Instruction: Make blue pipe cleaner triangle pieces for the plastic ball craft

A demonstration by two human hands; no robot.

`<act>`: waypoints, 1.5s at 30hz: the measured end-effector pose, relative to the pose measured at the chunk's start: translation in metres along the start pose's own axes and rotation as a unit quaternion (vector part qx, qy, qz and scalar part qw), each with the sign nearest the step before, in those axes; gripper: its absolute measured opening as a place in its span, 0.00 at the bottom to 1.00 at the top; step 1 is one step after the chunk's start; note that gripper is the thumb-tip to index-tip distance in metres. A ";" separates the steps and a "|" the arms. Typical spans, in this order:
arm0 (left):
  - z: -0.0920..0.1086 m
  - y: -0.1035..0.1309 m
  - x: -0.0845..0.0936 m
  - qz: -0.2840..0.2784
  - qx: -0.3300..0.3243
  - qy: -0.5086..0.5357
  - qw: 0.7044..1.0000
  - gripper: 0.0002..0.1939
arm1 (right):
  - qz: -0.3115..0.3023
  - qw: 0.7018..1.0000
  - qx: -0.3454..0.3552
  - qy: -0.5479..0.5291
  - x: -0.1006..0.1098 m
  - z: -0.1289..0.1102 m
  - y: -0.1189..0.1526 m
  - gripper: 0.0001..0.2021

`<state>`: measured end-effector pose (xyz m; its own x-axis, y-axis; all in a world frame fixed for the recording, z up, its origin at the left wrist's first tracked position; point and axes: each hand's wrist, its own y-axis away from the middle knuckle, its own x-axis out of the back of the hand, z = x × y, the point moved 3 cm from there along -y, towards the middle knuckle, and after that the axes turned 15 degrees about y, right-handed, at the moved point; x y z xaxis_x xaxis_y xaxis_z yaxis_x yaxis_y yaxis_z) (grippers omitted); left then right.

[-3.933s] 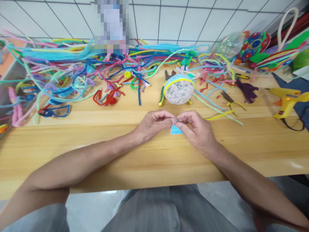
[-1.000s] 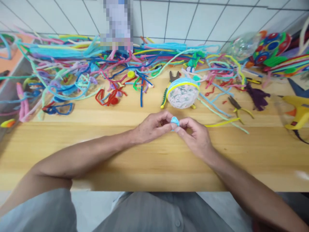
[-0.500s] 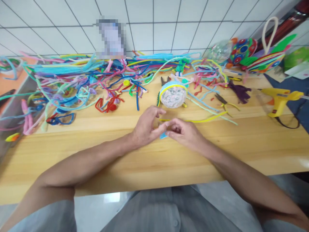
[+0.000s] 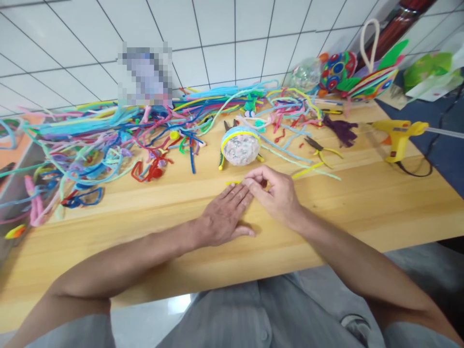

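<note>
My left hand (image 4: 224,215) lies palm down on the wooden table, fingers stretched out and thumb apart. Against its fingertips, my right hand (image 4: 277,193) has its thumb and fingers pinched together; whatever is between them is hidden. A yellow pipe cleaner (image 4: 308,170) lies on the table behind both hands, partly covered by them. Just beyond my fingers sits a round ball (image 4: 241,151), whitish and shiny below, with light blue and yellow pipe cleaner wound round its top. Pliers (image 4: 221,160) stick out from behind the ball.
Tangled coloured pipe cleaners (image 4: 119,123) spread along the tiled wall. To the right are yellow-handled pliers (image 4: 321,151), a dark purple bundle (image 4: 340,130) and a yellow glue gun (image 4: 398,137) with a cord. Decorated crafts (image 4: 373,82) stand at the back right.
My left hand has turned palm down and flattened on the table. The small blue piece by my fingertips is now out of sight. The whole view has shifted slightly.
</note>
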<state>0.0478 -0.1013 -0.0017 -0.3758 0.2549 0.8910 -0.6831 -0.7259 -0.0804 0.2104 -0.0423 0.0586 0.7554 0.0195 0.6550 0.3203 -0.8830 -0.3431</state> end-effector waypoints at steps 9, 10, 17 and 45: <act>0.004 -0.004 0.005 0.003 -0.013 -0.006 1.000 0.56 | -0.046 0.998 0.030 0.026 -0.009 0.007 0.003 0.04; 0.004 -0.003 0.004 0.002 -0.010 -0.014 1.000 0.56 | -0.047 0.998 0.035 0.028 -0.009 0.008 0.002 0.04; 0.007 0.035 0.023 0.066 0.070 -0.030 0.995 0.55 | -0.051 0.998 0.041 0.012 -0.009 0.004 0.002 0.04; -0.008 -0.029 0.002 0.048 -0.091 0.107 0.989 0.40 | -0.041 0.981 0.185 0.030 0.003 0.005 0.004 0.07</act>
<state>0.0622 -0.0747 -0.0009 -0.5558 0.3338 0.7614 -0.7314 -0.6317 -0.2569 0.2166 -0.0432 0.0557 0.6865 0.0454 0.7257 0.5728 -0.6485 -0.5013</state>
